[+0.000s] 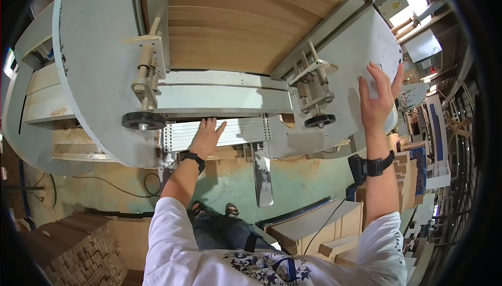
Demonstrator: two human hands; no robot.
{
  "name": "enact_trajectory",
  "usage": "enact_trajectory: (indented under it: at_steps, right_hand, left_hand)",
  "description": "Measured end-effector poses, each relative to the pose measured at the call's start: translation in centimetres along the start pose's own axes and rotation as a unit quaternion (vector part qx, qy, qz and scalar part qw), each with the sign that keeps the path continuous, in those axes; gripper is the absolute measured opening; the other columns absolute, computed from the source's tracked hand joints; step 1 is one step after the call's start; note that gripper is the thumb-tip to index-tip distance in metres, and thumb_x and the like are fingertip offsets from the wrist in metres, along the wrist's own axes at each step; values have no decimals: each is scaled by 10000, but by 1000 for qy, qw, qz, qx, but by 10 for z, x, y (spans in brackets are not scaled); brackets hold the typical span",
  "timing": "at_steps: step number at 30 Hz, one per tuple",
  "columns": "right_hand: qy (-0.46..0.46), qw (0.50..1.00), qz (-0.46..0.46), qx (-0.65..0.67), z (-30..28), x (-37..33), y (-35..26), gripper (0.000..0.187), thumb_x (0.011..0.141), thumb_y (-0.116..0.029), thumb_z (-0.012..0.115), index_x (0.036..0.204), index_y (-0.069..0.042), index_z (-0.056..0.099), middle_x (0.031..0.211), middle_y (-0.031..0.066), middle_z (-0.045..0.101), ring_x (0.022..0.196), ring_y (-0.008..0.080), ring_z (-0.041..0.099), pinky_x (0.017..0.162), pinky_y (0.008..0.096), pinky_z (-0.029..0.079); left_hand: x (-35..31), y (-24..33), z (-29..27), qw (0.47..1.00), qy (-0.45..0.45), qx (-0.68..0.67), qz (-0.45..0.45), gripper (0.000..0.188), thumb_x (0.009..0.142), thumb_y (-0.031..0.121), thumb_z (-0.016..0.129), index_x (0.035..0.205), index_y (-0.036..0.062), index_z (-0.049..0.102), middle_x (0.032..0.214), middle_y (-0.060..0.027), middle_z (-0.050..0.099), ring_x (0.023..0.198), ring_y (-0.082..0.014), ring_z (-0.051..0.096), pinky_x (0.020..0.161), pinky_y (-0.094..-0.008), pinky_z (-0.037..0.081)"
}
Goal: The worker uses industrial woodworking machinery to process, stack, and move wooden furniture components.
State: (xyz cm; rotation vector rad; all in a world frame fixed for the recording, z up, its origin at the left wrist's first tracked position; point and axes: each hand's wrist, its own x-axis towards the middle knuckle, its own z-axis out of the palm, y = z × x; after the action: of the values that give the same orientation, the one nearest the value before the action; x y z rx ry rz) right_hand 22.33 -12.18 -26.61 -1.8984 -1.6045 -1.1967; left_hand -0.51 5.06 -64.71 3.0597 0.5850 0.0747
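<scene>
My left hand [207, 137] lies with fingers stretched over a pale slatted ledge [240, 132] at the front of a large grey machine. Nothing shows in its grasp. Raised at the right, my right hand [378, 97] has its fingers apart and holds nothing. It is in front of the machine's rounded grey side panel [366, 40]; whether it touches the panel I cannot tell. Two black handwheels on threaded rods stand on the machine, the left handwheel [143, 121] and the right handwheel [319, 121]. Behind them, wooden boards [225, 19] lie side by side between metal rails.
Stacked wood pieces [83, 249] stand at the lower left. Cardboard boxes [319, 228] are at the lower right. A metal leg [263, 176] juts from the machine toward me. A cable [112, 185] runs along the green floor [225, 181].
</scene>
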Motion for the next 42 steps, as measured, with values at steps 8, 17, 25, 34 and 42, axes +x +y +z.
enact_trajectory:
  at_steps: [8,17,25,34,42]
  right_hand:
    - [-8,998,29,63,-3,-68,-42,381,710,-97,633,1082,-132,553,1219,88,512,1275,374,287,1031,567,114]
    - [-718,455,238,469,29,-397,-162,663,870,-547,377,1289,-33,391,1267,230,435,1130,352,462,958,375,358]
    - [-722,64,415,551,-60,-339,-116,740,811,-546,506,1340,-57,334,1288,116,437,1155,206,429,959,332,343]
    - [-597,655,146,440,14,-373,-91,896,604,-458,710,1350,-153,317,1242,214,384,1155,358,369,988,469,279]
    - [-432,848,-27,307,49,-401,-78,900,500,-389,744,1311,-246,383,1180,219,388,1169,343,324,965,612,187]
  left_hand:
    - [-85,56,-17,989,-33,-146,-15,903,569,394,733,1347,171,333,1184,-237,409,1152,-398,347,1000,-531,210]
    - [-221,190,-50,967,-43,-169,183,738,618,220,621,1316,246,382,1124,-172,446,1073,-325,441,952,-472,317]
    - [-179,213,-128,918,121,-14,377,553,775,161,448,1308,281,366,1101,-98,454,1038,-242,479,892,-388,398]
    - [-202,245,-102,974,147,-169,-12,518,703,202,684,1186,168,501,1235,-156,399,1141,-337,411,932,-485,337]
    - [-221,193,5,733,150,-436,-500,346,797,230,629,1047,6,542,1129,-164,434,1105,-302,411,904,-372,361]
